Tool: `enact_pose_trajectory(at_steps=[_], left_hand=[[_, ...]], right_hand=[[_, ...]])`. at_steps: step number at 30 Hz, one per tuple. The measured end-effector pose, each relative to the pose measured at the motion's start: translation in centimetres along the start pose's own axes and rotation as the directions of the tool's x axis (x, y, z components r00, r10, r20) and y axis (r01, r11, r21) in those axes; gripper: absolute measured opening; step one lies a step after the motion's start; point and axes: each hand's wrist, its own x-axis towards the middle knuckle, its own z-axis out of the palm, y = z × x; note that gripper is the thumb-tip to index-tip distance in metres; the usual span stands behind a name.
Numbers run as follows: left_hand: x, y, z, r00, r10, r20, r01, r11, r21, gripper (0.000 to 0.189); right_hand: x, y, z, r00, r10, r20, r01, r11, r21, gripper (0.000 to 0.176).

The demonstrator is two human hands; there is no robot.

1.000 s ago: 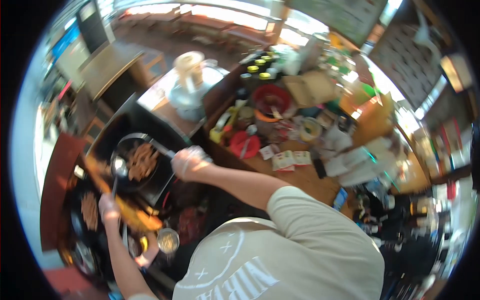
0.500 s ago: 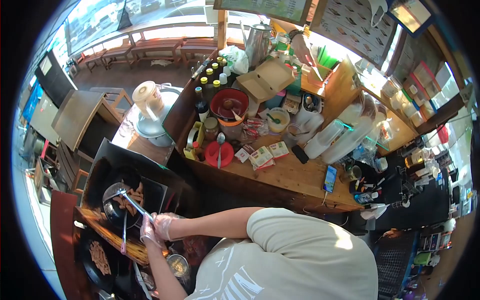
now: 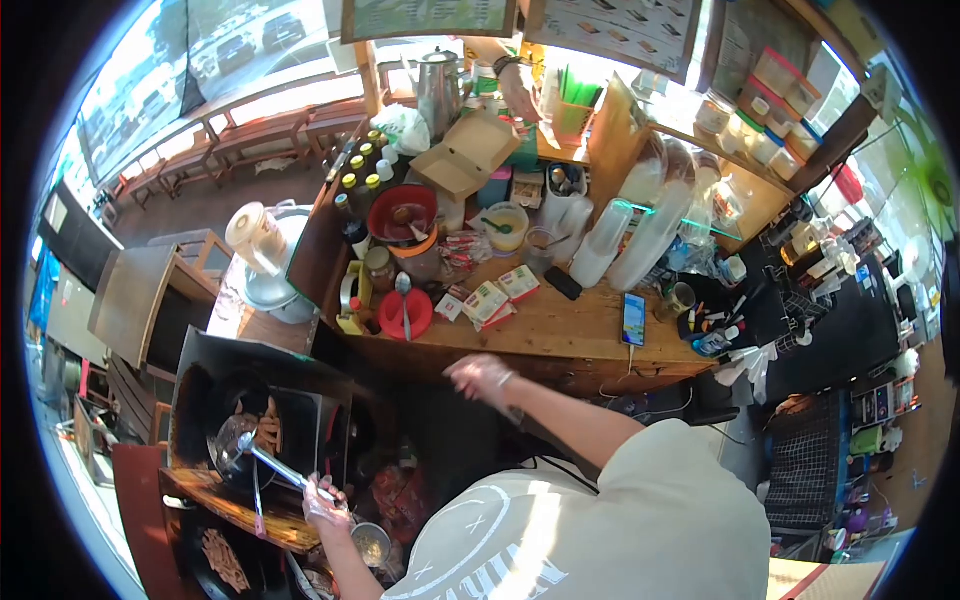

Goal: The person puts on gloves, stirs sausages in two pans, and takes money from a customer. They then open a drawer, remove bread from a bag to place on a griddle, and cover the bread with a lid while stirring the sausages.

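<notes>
My left hand [image 3: 327, 503], in a clear plastic glove, is closed around the handle of a long-handled metal cooking utensil [image 3: 285, 472]. Its head rests in a dark wok [image 3: 225, 462] beside strips of browned food [image 3: 268, 428]; I cannot make out the head's exact shape. A second utensil with a pink-tipped handle [image 3: 258, 505] leans over the wok's near side. My right hand [image 3: 484, 382], gloved too, reaches out before the wooden counter [image 3: 590, 325], its fingers loosely extended and nothing visible in them. Nearest to it on the counter is a red plate [image 3: 393, 322] with a spoon [image 3: 404, 290].
Another pan [image 3: 225, 560] with food strips sits at the lower left, near a metal bowl [image 3: 371, 543]. The counter bears a red pot [image 3: 385, 210], bottles, seasoning packets [image 3: 485, 300], plastic cups and a phone [image 3: 633, 318]. Another person's hand [image 3: 517, 92] reaches in beyond it.
My right hand has left the utensil handle and swung out towards the counter. My left hand still grips the utensil. The view has shifted.
</notes>
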Motion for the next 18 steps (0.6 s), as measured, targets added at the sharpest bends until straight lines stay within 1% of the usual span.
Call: enact_pose_trajectory(at_steps=[1,2,3,5,7,8,9,10,11,13,14,16,17,18], left_hand=[[-0.2,-0.2,-0.1,0.999,0.013,-0.049,-0.013,1.000,0.001,0.016],[0.2,-0.5,-0.7,0.999,0.030,-0.045,-0.030,0.999,-0.013,0.014],[0.3,-0.7,-1.0,0.997,0.038,-0.065,-0.037,0.999,0.016,0.014],[0.5,-0.9,-1.4,0.991,0.058,-0.117,-0.052,0.997,0.053,0.015],[1.6,-1.5,-2.5,0.984,0.067,-0.163,-0.059,0.997,0.055,0.015],[1.9,-1.6,-2.6,0.978,0.053,-0.204,-0.044,0.998,0.045,0.015],[2.3,-1.8,-2.9,0.978,0.055,-0.202,-0.049,0.998,0.039,0.016],[2.5,-2.0,-3.0,0.978,0.058,-0.203,-0.053,0.998,0.031,0.017],[2.7,-2.1,-2.7,0.959,0.081,-0.270,-0.066,0.996,0.066,0.019],[2.3,-2.3,-2.1,0.960,0.100,-0.262,-0.084,0.994,0.074,0.019],[2.1,-2.3,-1.9,0.961,0.111,-0.252,-0.095,0.993,0.077,0.020],[2.5,-2.2,-1.9,0.960,0.115,-0.257,-0.096,0.992,0.085,0.020],[2.7,-2.2,-2.1,0.960,0.111,-0.259,-0.091,0.992,0.088,0.021],[2.5,-2.2,-1.9,0.957,0.116,-0.265,-0.096,0.992,0.085,0.021]], right_hand=[[0.2,-1.8,-2.6,0.978,0.055,-0.199,-0.034,0.994,0.106,0.020],[1.2,-2.9,-5.8,0.932,0.131,-0.337,0.002,0.930,0.368,0.017],[2.6,-2.8,-9.5,0.920,-0.012,-0.393,0.191,0.888,0.419,0.021],[4.4,-5.9,-14.6,0.886,0.040,-0.462,0.311,0.690,0.654,0.020],[4.5,-11.6,-18.2,0.907,0.026,-0.421,0.292,0.680,0.672,0.017],[6.3,-12.9,-20.7,0.923,-0.125,-0.365,0.352,0.659,0.665,0.017],[8.1,-14.1,-23.0,0.913,-0.273,-0.303,0.407,0.628,0.663,0.019],[8.5,-16.8,-23.7,0.905,-0.230,-0.358,0.419,0.627,0.657,0.025],[8.5,-19.7,-23.6,0.893,-0.183,-0.410,0.428,0.625,0.653,0.034],[10.0,-23.5,-25.0,0.876,-0.275,-0.397,0.479,0.595,0.646,0.051],[9.8,-25.4,-25.3,0.878,-0.272,-0.393,0.475,0.591,0.652,0.051],[9.5,-28.7,-25.9,0.907,-0.325,-0.267,0.411,0.546,0.730,0.059],[10.3,-29.6,-26.6,0.910,-0.324,-0.259,0.404,0.547,0.734,0.059],[10.9,-30.6,-26.9,0.891,-0.370,-0.262,0.440,0.569,0.694,0.057]])
